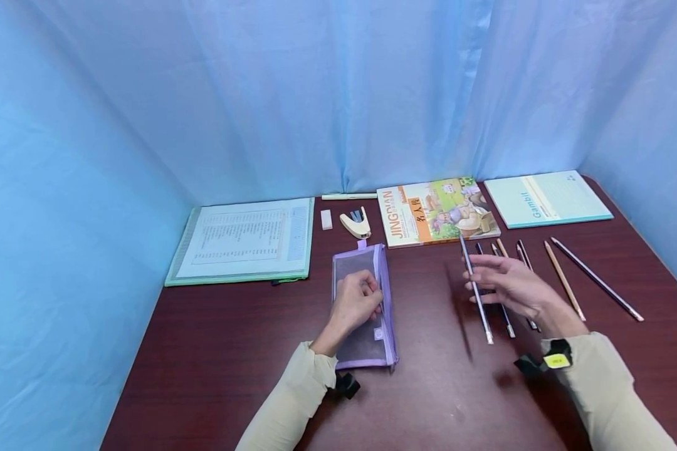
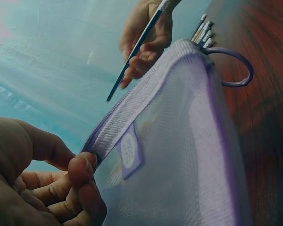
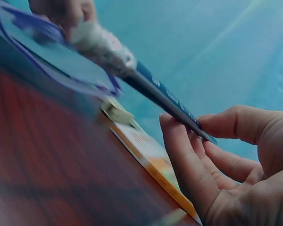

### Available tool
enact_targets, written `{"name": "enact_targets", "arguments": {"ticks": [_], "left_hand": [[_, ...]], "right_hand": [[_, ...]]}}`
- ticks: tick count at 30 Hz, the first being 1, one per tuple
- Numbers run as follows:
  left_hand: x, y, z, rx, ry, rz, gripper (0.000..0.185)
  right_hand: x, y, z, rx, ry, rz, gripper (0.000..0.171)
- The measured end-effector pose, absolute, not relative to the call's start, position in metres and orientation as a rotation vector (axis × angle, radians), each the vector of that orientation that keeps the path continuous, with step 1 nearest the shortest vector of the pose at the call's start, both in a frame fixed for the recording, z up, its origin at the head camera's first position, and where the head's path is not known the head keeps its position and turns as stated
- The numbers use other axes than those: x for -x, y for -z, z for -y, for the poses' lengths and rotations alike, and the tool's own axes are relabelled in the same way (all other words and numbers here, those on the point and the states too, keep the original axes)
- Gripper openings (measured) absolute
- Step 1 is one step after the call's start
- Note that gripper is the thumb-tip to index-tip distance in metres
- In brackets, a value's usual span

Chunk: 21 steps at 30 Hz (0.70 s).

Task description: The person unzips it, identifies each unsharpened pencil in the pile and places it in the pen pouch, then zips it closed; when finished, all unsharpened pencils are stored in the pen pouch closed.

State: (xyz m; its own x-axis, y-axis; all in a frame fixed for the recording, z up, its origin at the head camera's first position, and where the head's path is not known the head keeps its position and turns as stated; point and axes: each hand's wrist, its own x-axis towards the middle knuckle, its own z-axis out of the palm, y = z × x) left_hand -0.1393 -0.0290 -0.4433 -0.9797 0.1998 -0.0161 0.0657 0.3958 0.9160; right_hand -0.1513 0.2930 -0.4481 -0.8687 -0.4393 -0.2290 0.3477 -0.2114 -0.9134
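My left hand (image 1: 358,297) pinches the zipped edge of a purple mesh pencil case (image 1: 361,343) between thumb and fingers; in the left wrist view a small round-printed tag (image 2: 130,153) hangs just beside those fingertips. Off to the right, my right hand (image 1: 510,283) holds a dark blue pencil (image 1: 476,294) by thumb and fingertips, raised over the table. The pencil's white-wrapped end (image 3: 104,49) points toward the case in the right wrist view. Below and behind that hand lie several more pencils (image 1: 506,319), partly hidden by it.
A plain wooden pencil (image 1: 564,279) and a dark pencil (image 1: 598,279) lie farther right. Along the back are a document folder (image 1: 242,238), an eraser (image 1: 326,219), a stapler (image 1: 356,224), a picture-covered book (image 1: 437,213) and a pale notebook (image 1: 547,199). Blue curtains (image 1: 338,94) surround the table.
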Motion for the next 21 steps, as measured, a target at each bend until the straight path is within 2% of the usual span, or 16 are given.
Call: {"name": "enact_targets", "arguments": {"ticks": [7, 14, 21], "left_hand": [[0.14, 0.443, 0.027, -0.245, -1.651, -2.515, 0.006], [0.14, 0.442, 0.027, -0.217, -1.65, -2.517, 0.006], [0.14, 0.441, 0.029, -0.209, -1.653, -2.506, 0.005]], "right_hand": [[0.152, 0.456, -0.236, 0.124, 2.053, -1.492, 0.032], [0.158, 0.463, -0.183, 0.048, 1.926, -1.548, 0.056], [0.17, 0.462, -0.151, -0.058, 1.882, -1.732, 0.057]]}}
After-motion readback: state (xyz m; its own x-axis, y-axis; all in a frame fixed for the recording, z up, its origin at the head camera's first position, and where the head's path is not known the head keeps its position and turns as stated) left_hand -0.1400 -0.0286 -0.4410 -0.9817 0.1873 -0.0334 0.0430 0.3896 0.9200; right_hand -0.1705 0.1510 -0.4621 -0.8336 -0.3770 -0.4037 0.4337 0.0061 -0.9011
